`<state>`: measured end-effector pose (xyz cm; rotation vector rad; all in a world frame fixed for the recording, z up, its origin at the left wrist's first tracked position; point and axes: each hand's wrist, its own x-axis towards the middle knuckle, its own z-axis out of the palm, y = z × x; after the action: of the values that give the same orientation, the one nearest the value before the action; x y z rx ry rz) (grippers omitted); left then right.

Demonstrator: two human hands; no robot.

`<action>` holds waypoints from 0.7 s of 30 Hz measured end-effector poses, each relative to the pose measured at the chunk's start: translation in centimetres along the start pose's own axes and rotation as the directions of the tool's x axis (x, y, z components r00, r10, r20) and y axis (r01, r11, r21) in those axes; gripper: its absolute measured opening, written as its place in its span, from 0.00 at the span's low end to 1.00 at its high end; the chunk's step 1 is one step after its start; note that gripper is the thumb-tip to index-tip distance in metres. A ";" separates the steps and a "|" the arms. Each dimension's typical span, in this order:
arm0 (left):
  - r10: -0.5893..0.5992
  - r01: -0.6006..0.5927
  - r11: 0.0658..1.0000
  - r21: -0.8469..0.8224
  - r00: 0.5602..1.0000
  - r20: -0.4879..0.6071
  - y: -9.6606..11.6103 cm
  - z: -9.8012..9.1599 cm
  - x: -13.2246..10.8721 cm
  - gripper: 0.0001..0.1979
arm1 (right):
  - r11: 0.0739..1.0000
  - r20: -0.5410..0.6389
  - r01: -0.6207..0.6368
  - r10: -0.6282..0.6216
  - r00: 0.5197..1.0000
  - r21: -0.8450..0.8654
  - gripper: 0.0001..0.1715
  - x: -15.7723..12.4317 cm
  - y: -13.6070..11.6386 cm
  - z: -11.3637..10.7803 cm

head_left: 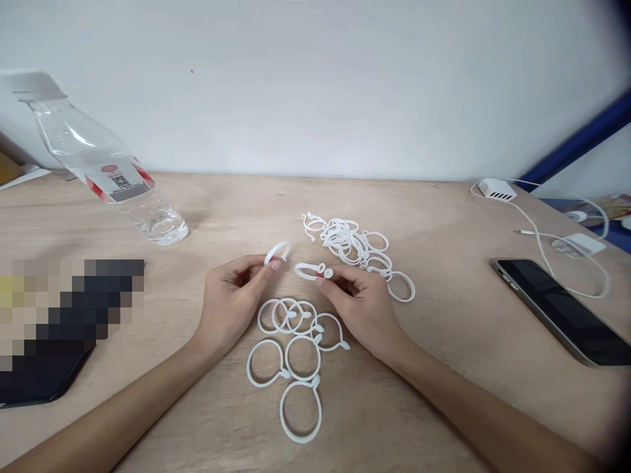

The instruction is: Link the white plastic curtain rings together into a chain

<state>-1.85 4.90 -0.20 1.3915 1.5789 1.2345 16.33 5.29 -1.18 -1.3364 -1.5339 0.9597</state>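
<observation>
Over the tabletop (pixel 444 368), fingers (pixel 270 265) of the left hand (pixel 231 299) pinch a white arc (pixel 279 251), those of the right hand (pixel 365 305) a plastic ring (pixel 309 270): light, springy, probably best gripped beside the clasp.

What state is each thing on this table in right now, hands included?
Left hand: pinching open ring, off the table.
Right hand: pinching second ring, off the table.
Ring chain: closed rings linked, lying flat.
Ring pile: loose, tangled heap.
Bottle: standing, clear.
Phone: face up, screen dark.
Charger: cable attached.
</observation>
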 end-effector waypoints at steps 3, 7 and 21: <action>0.051 -0.052 0.998 0.041 0.998 0.029 0.1 0.2 -0.3 0.24 | 1.000 0.032 0.002 -0.002 0.999 -0.010 0.10 -0.1 0.0 -0.1; 0.323 -0.338 0.929 0.149 0.939 0.115 0.1 0.1 -0.9 0.17 | 0.999 0.150 0.004 -0.010 0.989 0.039 0.11 -0.3 -0.3 -0.2; 0.384 -0.592 0.767 0.246 0.731 0.563 0.5 -0.3 -1.2 0.28 | 0.971 0.300 0.202 -0.231 0.926 0.125 0.13 -0.5 -0.1 -0.3</action>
<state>-1.73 3.70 0.26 2.3182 1.1625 0.7260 16.64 4.77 -1.06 -0.9557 -1.8089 1.1237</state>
